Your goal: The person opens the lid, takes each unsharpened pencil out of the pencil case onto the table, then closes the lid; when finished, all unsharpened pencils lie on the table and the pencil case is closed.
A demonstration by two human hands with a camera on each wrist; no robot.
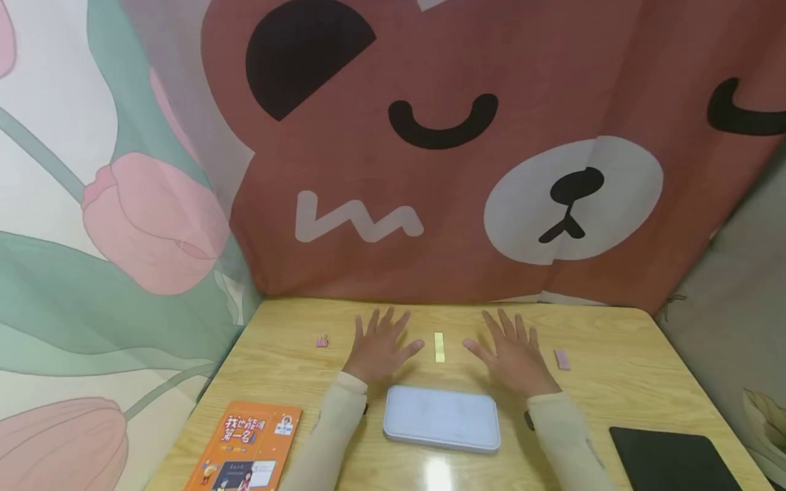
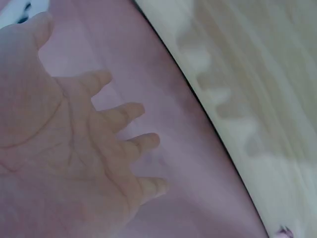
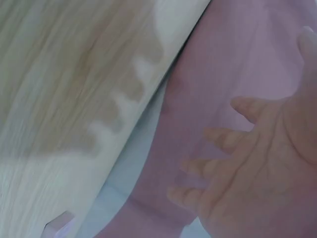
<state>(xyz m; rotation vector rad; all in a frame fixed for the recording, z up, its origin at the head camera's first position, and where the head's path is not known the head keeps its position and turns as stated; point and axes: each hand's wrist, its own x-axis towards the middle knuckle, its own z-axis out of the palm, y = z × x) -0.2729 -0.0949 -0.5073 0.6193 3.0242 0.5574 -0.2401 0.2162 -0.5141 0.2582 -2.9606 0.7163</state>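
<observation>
My left hand (image 1: 376,350) is spread palm down over the far part of the wooden table, holding nothing. Mirroring it, my right hand (image 1: 512,356) also has its fingers spread and nothing in its grasp. Between the two lies a small yellow strip (image 1: 439,348). A pink binder clip (image 1: 322,340) sits to the left of my left hand, and its edge shows in the left wrist view. Right of my right hand is a small pink-purple block (image 1: 562,359), partly seen in the right wrist view. Nearer me, between my forearms, rests a pale flat rounded case (image 1: 442,418).
An orange book (image 1: 252,443) lies at the table's near left, and a black flat pad (image 1: 672,453) at the near right. Behind the wooden table (image 1: 393,373) hangs a curtain (image 1: 454,273) with a bear's face. A tulip-patterned curtain (image 1: 153,225) hangs at the left.
</observation>
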